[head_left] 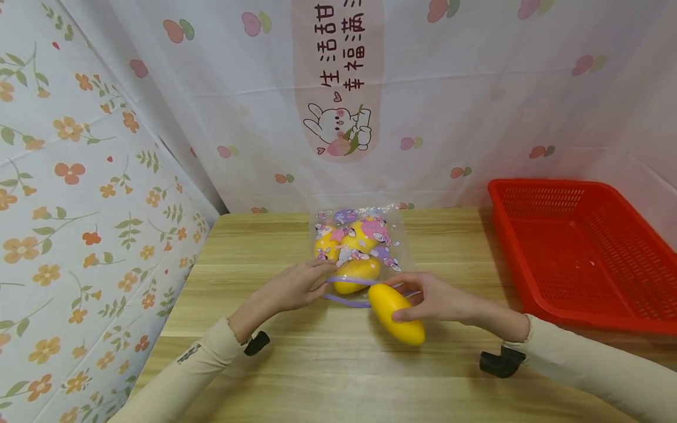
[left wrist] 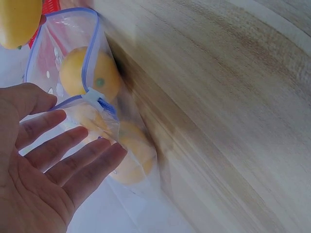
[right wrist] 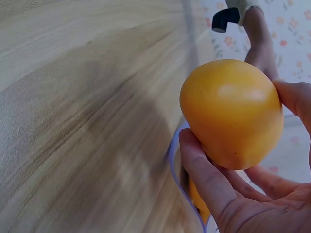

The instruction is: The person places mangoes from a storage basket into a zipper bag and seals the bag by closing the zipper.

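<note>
My right hand (head_left: 436,298) grips a yellow toy mango (head_left: 396,314) between thumb and fingers, at the right end of the bag's mouth. The clear zip bag (head_left: 399,249), printed with pink and purple cartoons, lies on the table with its purple-edged mouth open toward me. Inside it are several yellow mangoes (head_left: 357,273). At the left of the mouth, my left hand (head_left: 296,286) holds the rim between thumb and index finger, its other fingers spread. The left wrist view shows a white zip slider (left wrist: 95,95) beside those fingers.
A red plastic basket (head_left: 510,252) stands on the right of the wooden table (head_left: 254,364). Behind the table hangs a white printed curtain (head_left: 254,117); a floral cloth (head_left: 79,205) covers the left side. A black wrist mount (head_left: 499,361) sits under the right forearm.
</note>
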Available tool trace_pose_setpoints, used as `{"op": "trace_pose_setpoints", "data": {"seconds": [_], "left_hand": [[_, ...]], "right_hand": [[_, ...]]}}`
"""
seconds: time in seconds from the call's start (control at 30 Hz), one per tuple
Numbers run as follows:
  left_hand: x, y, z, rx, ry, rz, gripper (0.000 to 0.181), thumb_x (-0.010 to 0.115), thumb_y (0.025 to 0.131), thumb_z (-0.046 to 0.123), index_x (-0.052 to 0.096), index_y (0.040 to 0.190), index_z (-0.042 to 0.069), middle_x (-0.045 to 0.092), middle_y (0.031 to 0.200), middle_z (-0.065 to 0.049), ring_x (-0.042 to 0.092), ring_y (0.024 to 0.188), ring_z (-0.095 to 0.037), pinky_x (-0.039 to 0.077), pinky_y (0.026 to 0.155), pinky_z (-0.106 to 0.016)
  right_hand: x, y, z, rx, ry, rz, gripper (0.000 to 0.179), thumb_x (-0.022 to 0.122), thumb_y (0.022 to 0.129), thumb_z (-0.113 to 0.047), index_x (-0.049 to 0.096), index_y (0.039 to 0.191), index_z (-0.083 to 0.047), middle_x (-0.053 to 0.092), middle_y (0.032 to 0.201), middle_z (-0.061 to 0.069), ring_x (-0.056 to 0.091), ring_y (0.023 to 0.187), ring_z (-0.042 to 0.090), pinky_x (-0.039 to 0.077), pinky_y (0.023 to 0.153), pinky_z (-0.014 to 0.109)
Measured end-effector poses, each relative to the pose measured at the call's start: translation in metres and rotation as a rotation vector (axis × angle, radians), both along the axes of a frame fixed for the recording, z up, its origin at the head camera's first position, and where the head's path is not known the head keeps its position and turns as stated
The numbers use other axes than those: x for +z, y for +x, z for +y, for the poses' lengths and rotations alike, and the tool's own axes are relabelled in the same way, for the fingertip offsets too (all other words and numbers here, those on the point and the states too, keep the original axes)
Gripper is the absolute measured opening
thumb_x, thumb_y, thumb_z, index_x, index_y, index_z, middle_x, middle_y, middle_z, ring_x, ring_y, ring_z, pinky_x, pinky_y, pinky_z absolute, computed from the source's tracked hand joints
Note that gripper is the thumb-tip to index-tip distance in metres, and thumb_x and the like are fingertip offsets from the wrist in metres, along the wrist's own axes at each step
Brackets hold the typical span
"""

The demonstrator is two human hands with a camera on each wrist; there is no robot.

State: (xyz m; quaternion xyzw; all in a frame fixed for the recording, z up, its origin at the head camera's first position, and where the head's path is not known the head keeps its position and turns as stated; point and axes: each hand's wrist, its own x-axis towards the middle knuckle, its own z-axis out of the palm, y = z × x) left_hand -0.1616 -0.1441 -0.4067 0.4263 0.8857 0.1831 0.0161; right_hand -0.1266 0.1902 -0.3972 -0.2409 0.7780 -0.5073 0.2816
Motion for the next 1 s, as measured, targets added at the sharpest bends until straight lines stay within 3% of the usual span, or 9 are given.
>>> {"op": "trace_pose_setpoints", "data": {"seconds": [0.37,0.53,0.7,0.87,1.0], "left_hand": [[0.001,0.000,0.000,-0.013,0.016,0.006,0.040,0.066,0.097,0.006,0.061,0.135,-0.002,0.061,0.136,-0.018,0.064,0.116,-0.030,0.050,0.100,-0.045],[0.001,0.000,0.000,-0.014,0.015,0.006,0.040,0.067,0.096,0.005,0.061,0.135,-0.001,0.061,0.135,-0.018,0.067,0.107,-0.026,0.051,0.098,-0.043],[0.002,0.000,0.000,-0.018,0.014,0.011,0.040,0.067,0.096,0.005,0.061,0.134,-0.002,0.062,0.134,-0.018,0.065,0.113,-0.029,0.050,0.099,-0.044],[0.002,0.000,0.000,-0.022,0.019,0.017,0.039,0.067,0.096,0.005,0.061,0.134,-0.002,0.062,0.134,-0.018,0.064,0.115,-0.030,0.051,0.098,-0.044],[0.001,0.000,0.000,-0.019,0.016,0.019,0.039,0.066,0.096,0.004,0.061,0.134,-0.002,0.062,0.134,-0.019,0.066,0.111,-0.030,0.053,0.096,-0.044]], "right_hand": [[-0.004,0.002,-0.018,-0.021,0.041,-0.049,0.059,0.082,0.088,-0.027,0.059,0.138,-0.005,0.063,0.126,0.007,0.058,0.114,0.028,0.051,0.097,0.042],[-0.006,0.004,-0.025,-0.027,0.041,-0.078,0.060,0.080,0.090,-0.027,0.057,0.139,0.001,0.064,0.126,0.009,0.059,0.114,0.028,0.051,0.099,0.043],[-0.010,0.005,-0.027,-0.030,0.031,-0.099,0.056,0.080,0.090,-0.026,0.060,0.135,0.003,0.066,0.124,0.008,0.060,0.113,0.027,0.049,0.100,0.046],[-0.013,0.008,-0.029,-0.046,0.035,-0.161,0.053,0.079,0.090,-0.024,0.061,0.133,0.003,0.068,0.113,0.007,0.061,0.100,0.024,0.054,0.087,0.039],[-0.018,0.009,-0.032,-0.096,0.002,-0.279,0.054,0.077,0.091,-0.022,0.058,0.134,0.004,0.068,0.107,0.009,0.062,0.093,0.023,0.056,0.079,0.035]]}}
